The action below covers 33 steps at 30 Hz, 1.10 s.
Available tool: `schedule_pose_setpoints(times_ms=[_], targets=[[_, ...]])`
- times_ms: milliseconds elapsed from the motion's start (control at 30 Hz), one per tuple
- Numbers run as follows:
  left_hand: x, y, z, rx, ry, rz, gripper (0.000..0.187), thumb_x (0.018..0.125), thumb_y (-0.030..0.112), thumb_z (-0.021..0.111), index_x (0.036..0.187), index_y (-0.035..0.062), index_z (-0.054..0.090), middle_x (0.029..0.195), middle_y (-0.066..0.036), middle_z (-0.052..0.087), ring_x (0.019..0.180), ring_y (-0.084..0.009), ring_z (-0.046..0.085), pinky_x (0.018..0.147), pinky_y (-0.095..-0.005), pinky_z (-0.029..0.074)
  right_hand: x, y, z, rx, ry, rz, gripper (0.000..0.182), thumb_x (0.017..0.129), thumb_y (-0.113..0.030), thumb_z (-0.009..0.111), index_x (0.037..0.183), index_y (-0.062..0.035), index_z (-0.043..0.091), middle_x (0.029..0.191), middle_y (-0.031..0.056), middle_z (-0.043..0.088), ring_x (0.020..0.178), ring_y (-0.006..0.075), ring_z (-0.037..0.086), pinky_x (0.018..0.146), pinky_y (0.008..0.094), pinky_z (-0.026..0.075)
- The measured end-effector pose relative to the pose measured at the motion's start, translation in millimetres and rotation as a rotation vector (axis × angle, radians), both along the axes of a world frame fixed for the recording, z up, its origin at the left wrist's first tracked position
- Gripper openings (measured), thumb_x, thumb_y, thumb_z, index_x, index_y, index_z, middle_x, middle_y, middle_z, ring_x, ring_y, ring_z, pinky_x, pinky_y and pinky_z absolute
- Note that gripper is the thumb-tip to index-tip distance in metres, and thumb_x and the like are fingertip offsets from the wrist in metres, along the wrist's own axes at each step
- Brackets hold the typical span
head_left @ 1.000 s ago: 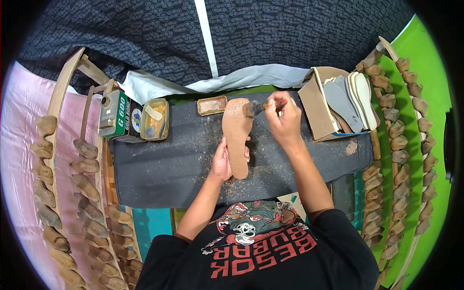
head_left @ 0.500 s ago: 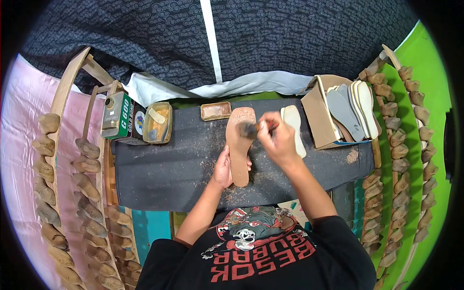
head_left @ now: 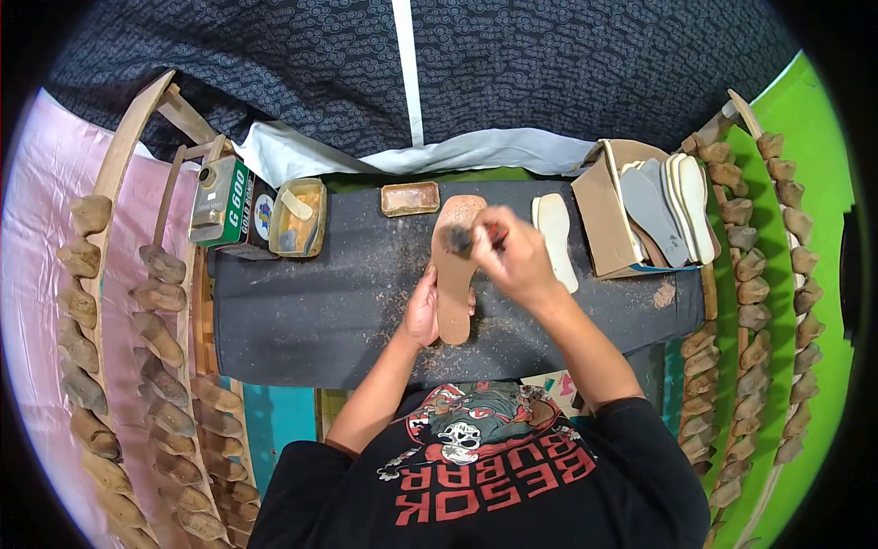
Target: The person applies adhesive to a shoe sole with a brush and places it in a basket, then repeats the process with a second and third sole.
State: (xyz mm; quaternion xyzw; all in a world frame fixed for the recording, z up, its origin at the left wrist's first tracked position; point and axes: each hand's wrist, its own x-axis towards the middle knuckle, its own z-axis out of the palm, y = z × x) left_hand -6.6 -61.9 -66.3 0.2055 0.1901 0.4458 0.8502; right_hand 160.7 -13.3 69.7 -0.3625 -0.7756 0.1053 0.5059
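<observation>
A brown shoe insole (head_left: 455, 293) lies across my left hand (head_left: 424, 309), thumb along its left edge and fingertips showing at its right edge. Its wide end points away from me and looks rough and speckled. My right hand (head_left: 514, 258) is closed round the reddish handle of a brush (head_left: 459, 241). The brush's dark, round head is over the upper half of the insole and blurred; whether it touches cannot be made out. Just right of my right hand, a cream insole (head_left: 555, 240) rests on the dark cloth.
Crumbs dot the dark table cloth (head_left: 302, 320). At the back stand a glue can (head_left: 219, 206), a tub (head_left: 311, 229) with scraps, and a small tray (head_left: 410, 199). A cardboard box (head_left: 604, 220) holds several insoles (head_left: 658, 210). Racks of wooden shoe lasts (head_left: 84, 261) flank both sides.
The brush and my right hand have shifted slightly left and down over the insole. My left hand keeps its hold. The whole view has moved a little.
</observation>
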Motion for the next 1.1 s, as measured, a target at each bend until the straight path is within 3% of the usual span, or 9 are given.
schedule_pose_setpoints(times_ms=[133,167,267,333,467,567,800,900,1100], targets=[[-4.9,-1.7,-0.1,-0.023,-0.001,0.025,0.053,0.108,0.049,0.028,0.134,0.0081,0.049,0.099,-0.015,0.066,0.087,-0.0230,0.066,0.079,-0.0383,0.056,-2.1,5.3,3.7,-0.116,0.021,-0.025,0.009,0.092,-0.004,0.063,0.098,-0.0016,0.058,0.068,0.0063,0.059,0.058,0.0116,0.058,0.054,0.0282,0.048],[-5.9,-2.6,-1.9,-0.023,0.000,0.029,0.053,0.108,0.049,0.028,0.134,0.0081,0.049,0.099,-0.015,0.066,0.087,-0.0230,0.066,0.079,-0.0383,0.056,0.4,16.1,-1.1,-0.210,0.055,-0.091,0.009,0.091,-0.008,0.064,0.096,-0.0022,0.058,0.068,0.0134,0.060,0.059,0.0245,0.064,0.057,0.0358,0.051],[-7.7,-3.5,-6.0,0.013,-0.022,0.010,0.051,0.108,0.048,0.029,0.137,0.0093,0.047,0.101,-0.013,0.066,0.087,-0.0222,0.066,0.078,-0.0381,0.056,5.1,46.9,3.9,-0.243,0.127,-0.099,0.009,0.092,-0.008,0.063,0.094,-0.0007,0.058,0.067,0.0126,0.059,0.058,0.0196,0.061,0.058,0.0321,0.048],[-8.9,-8.5,-3.6,-0.014,0.077,0.055,0.064,0.106,0.053,0.026,0.137,0.0016,0.051,0.096,-0.014,0.066,0.087,-0.0220,0.064,0.082,-0.0370,0.053,3.5,61.4,6.5,-0.272,0.090,-0.097,0.011,0.092,-0.009,0.063,0.092,0.0007,0.059,0.067,0.0122,0.061,0.058,0.0188,0.061,0.058,0.0318,0.048],[-17.9,-19.7,-5.9,-0.055,0.076,0.064,0.066,0.106,0.053,0.025,0.138,0.0014,0.051,0.094,-0.013,0.066,0.085,-0.0210,0.064,0.080,-0.0358,0.054,-11.3,93.8,-15.2,-0.366,0.079,-0.105,0.016,0.094,-0.014,0.062,0.092,0.0016,0.060,0.067,0.0112,0.063,0.058,0.0171,0.061,0.058,0.0322,0.049],[-24.3,-26.8,-11.0,-0.082,0.076,0.085,0.066,0.106,0.054,0.026,0.137,0.0019,0.051,0.094,-0.012,0.066,0.084,-0.0206,0.065,0.078,-0.0354,0.054,-30.2,121.4,-44.3,-0.543,0.258,-0.019,0.025,0.099,-0.022,0.061,0.093,0.0023,0.061,0.068,0.0108,0.065,0.056,0.0187,0.063,0.058,0.0343,0.051],[-43.0,-33.9,-9.7,-0.087,0.091,0.161,0.063,0.106,0.053,0.027,0.136,0.0031,0.052,0.095,-0.012,0.065,0.083,-0.0207,0.064,0.077,-0.0352,0.054,-78.0,143.2,-95.2,-0.586,0.121,-0.059,0.028,0.097,-0.024,0.062,0.096,0.0040,0.060,0.079,0.0203,0.069,0.070,0.0301,0.069,0.066,0.0391,0.052],[-51.9,-39.1,-10.9,-0.042,0.069,0.183,0.061,0.107,0.051,0.027,0.137,0.0035,0.051,0.098,-0.013,0.065,0.083,-0.0214,0.063,0.077,-0.0361,0.054,-89.2,155.2,-99.5,-0.596,0.118,-0.043,0.028,0.098,-0.024,0.062,0.097,0.0037,0.061,0.079,0.0213,0.069,0.071,0.0322,0.069,0.067,0.0401,0.051],[-55.3,-41.6,-11.5,-0.073,0.022,0.275,0.053,0.108,0.046,0.028,0.140,0.0086,0.046,0.123,-0.011,0.062,0.086,-0.0217,0.064,0.076,-0.0368,0.056,-88.5,166.6,-115.8,-0.525,-0.016,-0.043,0.028,0.097,-0.025,0.062,0.095,0.0032,0.060,0.077,0.0232,0.068,0.071,0.0396,0.068,0.067,0.0444,0.051]])
